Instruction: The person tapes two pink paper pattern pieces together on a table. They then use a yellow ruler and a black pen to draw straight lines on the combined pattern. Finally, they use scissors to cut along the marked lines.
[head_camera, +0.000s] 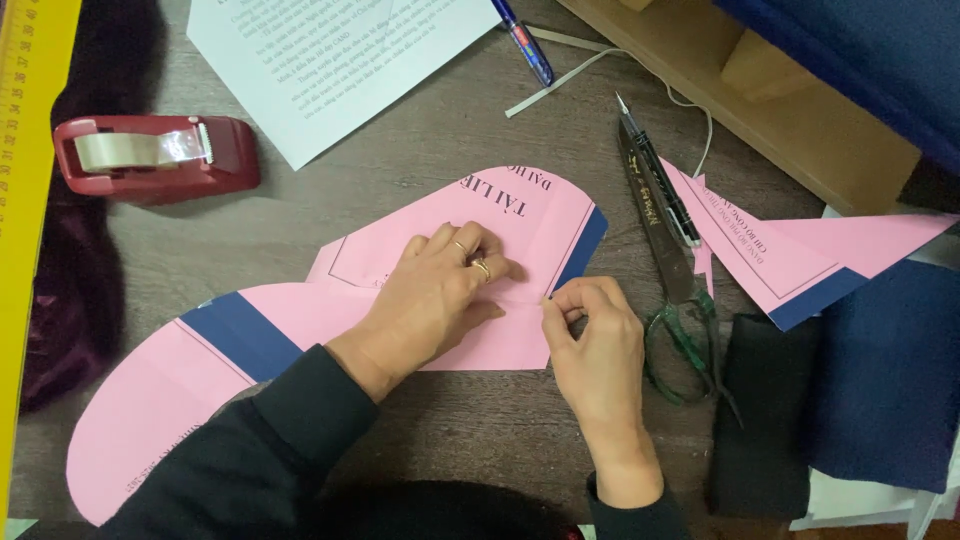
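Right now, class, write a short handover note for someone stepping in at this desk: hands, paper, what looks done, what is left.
Left hand: flat, pressing on the pink paper cutout where two curved pieces overlap.
Right hand: fingers pinch the cutout's right edge at the fold line.
Nearby: scissors, craft knife, red tape dispenser, pink offcut.
Done: curved shapes cut out.
Left: no tape visible on the overlap yet.

You have bare table (300, 215) between the tape holder (160, 155) and pink paper (330, 315). On your right, scissors (665, 260) and dark cloth (765, 415) block the way.
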